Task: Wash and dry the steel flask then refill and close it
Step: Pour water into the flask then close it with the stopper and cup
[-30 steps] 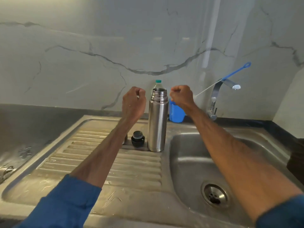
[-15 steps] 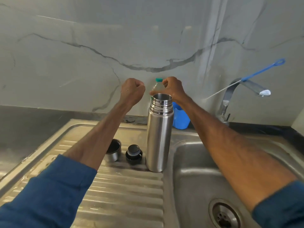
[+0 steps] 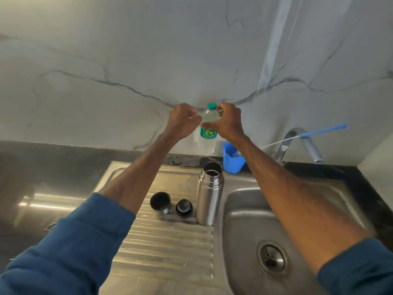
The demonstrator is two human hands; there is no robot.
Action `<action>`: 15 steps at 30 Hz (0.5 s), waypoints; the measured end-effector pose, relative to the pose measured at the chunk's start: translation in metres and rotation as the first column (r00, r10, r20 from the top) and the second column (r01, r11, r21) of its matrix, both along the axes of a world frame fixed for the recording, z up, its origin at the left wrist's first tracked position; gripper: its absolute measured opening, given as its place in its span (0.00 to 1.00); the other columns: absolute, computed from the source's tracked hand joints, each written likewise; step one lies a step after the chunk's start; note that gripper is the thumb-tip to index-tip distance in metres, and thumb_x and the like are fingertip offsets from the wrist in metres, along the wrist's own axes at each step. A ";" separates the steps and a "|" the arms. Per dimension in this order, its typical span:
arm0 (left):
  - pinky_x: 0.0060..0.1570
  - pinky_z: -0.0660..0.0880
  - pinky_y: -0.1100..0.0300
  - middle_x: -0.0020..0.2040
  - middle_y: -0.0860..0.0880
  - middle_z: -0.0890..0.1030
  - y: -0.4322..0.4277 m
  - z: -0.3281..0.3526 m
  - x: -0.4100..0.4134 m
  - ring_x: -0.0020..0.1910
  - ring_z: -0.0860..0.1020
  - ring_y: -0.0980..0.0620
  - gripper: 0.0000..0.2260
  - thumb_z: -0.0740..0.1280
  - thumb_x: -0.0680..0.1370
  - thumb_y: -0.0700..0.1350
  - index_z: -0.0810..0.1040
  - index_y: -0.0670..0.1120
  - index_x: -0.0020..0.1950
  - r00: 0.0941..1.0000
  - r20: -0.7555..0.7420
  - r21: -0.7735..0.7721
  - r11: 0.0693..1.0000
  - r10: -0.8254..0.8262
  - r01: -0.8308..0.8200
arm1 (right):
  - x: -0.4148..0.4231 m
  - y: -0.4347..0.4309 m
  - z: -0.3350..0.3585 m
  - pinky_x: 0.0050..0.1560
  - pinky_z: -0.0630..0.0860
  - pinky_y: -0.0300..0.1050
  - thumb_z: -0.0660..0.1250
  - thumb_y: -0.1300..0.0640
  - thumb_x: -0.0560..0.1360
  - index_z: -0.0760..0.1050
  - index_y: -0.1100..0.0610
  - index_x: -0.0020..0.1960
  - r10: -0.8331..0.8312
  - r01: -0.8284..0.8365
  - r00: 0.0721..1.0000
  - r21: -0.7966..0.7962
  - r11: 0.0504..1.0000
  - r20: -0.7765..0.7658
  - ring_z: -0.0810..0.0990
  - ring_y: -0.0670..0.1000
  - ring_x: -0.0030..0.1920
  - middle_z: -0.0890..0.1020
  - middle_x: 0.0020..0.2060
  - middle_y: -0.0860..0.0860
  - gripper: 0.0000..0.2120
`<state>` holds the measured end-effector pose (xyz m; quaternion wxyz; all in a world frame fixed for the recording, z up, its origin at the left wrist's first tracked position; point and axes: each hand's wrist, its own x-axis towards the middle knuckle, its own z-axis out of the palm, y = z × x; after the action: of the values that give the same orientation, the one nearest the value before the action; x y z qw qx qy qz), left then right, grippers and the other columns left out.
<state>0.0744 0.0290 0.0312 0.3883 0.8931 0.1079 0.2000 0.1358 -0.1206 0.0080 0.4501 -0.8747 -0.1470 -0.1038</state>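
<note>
The steel flask (image 3: 209,193) stands upright and uncapped on the ribbed drainboard (image 3: 165,241), beside the basin. Its steel cup lid (image 3: 160,202) and black stopper (image 3: 184,208) sit just left of it. Behind it, against the wall, stands a clear plastic water bottle (image 3: 208,133) with a green cap and green label. My right hand (image 3: 228,122) curls round the bottle's upper part, thumb and fingers on its neck and shoulder. My left hand (image 3: 184,121) is a closed fist just left of the bottle, holding nothing that I can see.
The sink basin (image 3: 244,220) with its drain (image 3: 271,258) lies to the right. A blue plastic cup (image 3: 232,160) stands behind the flask. A steel tap (image 3: 302,143) has a blue-handled bottle brush (image 3: 323,132) resting across it. Dark wet countertop (image 3: 42,179) extends left.
Both hands have risen away from the flask's mouth toward the wall. My right hand has closed round the water bottle's neck. The camera has tilted down and closer.
</note>
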 end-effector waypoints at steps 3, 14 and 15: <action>0.56 0.76 0.55 0.58 0.50 0.82 -0.012 0.029 0.004 0.56 0.80 0.50 0.20 0.73 0.78 0.53 0.79 0.44 0.65 0.997 -0.002 0.048 0.996 -0.074 0.074 | -0.010 0.000 0.042 0.45 0.82 0.48 0.81 0.46 0.59 0.82 0.60 0.50 0.018 -0.020 0.996 0.020 1.000 0.090 0.85 0.50 0.43 0.86 0.43 0.51 0.25; 0.59 0.80 0.49 0.52 0.56 0.85 -0.027 0.089 -0.016 0.52 0.81 0.57 0.12 0.70 0.82 0.54 0.86 0.48 0.58 0.979 0.182 -0.066 0.992 -0.092 0.105 | -0.035 -0.004 0.103 0.44 0.73 0.30 0.86 0.48 0.63 0.82 0.59 0.53 0.073 -0.074 0.996 0.005 0.997 0.056 0.79 0.41 0.39 0.85 0.44 0.47 0.25; 0.59 0.80 0.49 0.51 0.57 0.85 -0.027 0.090 -0.020 0.51 0.82 0.57 0.11 0.69 0.82 0.53 0.86 0.48 0.58 0.978 0.190 -0.086 0.991 -0.086 0.104 | -0.040 -0.003 0.103 0.45 0.74 0.31 0.86 0.48 0.63 0.82 0.59 0.55 0.071 -0.073 0.996 0.036 0.997 0.051 0.81 0.41 0.41 0.85 0.45 0.47 0.26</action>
<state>0.0545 0.0015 0.1217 0.4479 0.8552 0.0377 0.2581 0.0956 -0.1238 0.1111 0.4663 -0.8573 -0.1873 -0.1118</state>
